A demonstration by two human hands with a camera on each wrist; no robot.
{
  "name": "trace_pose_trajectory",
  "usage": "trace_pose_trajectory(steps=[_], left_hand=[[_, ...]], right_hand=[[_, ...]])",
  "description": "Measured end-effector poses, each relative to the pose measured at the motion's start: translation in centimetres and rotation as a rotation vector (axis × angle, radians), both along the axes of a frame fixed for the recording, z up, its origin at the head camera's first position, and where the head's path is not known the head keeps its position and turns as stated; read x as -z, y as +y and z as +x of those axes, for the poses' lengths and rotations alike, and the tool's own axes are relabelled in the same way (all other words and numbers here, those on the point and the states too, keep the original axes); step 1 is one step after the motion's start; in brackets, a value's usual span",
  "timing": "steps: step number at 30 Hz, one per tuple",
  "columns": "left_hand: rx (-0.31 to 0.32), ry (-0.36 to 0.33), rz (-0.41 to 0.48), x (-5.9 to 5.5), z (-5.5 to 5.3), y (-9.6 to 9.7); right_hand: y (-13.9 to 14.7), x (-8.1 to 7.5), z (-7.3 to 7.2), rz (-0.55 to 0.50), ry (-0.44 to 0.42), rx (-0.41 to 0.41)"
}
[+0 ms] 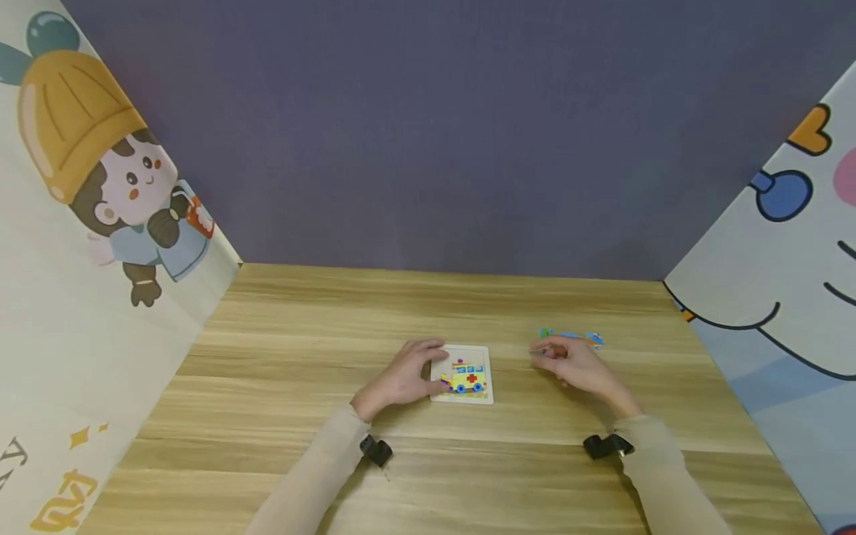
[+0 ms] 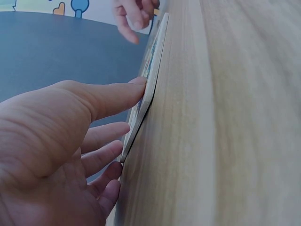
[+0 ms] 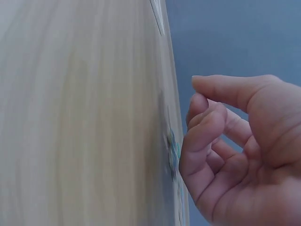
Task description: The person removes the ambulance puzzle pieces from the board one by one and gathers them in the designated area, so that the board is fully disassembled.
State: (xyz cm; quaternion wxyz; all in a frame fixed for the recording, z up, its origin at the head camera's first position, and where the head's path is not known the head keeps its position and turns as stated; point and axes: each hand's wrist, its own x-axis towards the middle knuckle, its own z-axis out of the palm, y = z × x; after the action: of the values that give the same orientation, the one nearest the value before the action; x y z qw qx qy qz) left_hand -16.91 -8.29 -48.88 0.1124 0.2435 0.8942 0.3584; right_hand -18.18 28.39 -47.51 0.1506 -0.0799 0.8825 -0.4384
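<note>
A small square jigsaw board (image 1: 461, 354) with a pale frame lies on the wooden table, showing a yellow ambulance with a red cross and blue wheels. My left hand (image 1: 404, 374) holds it at its left side. In the left wrist view the thumb (image 2: 117, 96) lies over the face, while the other fingers meet the edge. To the right, my right hand (image 1: 575, 364) pinches a small thin greyish piece (image 1: 537, 351), seen edge-on in the head view. Curled fingers hide it in the right wrist view. Just beyond that hand lie blue and green puzzle pieces (image 1: 595, 339), partly covered.
The wood-grain table (image 1: 321, 312) runs back to a dark blue-grey panel (image 1: 428, 134). Side walls with cartoon prints stand at left (image 1: 60, 297) and right (image 1: 789, 275). Each wrist carries a small black camera.
</note>
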Motion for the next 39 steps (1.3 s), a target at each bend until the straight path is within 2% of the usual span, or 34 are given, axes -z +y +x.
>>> trace_pose_trajectory(steps=[9,18,25,33,39], left_hand=[[0.009,0.007,-0.010,-0.2,-0.1,0.0],[0.004,0.004,-0.006,-0.1,-0.1,0.1],[0.005,-0.007,-0.007,0.0,-0.1,0.0],[0.031,0.006,-0.029,0.0,0.0,0.1],[0.039,0.005,-0.026,0.2,0.1,0.0]], right_hand=[[-3.7,0.4,-0.5,-0.041,-0.018,-0.059],[-6.6,0.7,-0.6,-0.070,0.011,-0.112],[-8.7,0.6,-0.6,-0.057,0.006,-0.148],[-10.2,0.4,-0.7,-0.065,-0.012,-0.250],[-11.1,0.4,-0.7,-0.030,0.001,-0.283]])
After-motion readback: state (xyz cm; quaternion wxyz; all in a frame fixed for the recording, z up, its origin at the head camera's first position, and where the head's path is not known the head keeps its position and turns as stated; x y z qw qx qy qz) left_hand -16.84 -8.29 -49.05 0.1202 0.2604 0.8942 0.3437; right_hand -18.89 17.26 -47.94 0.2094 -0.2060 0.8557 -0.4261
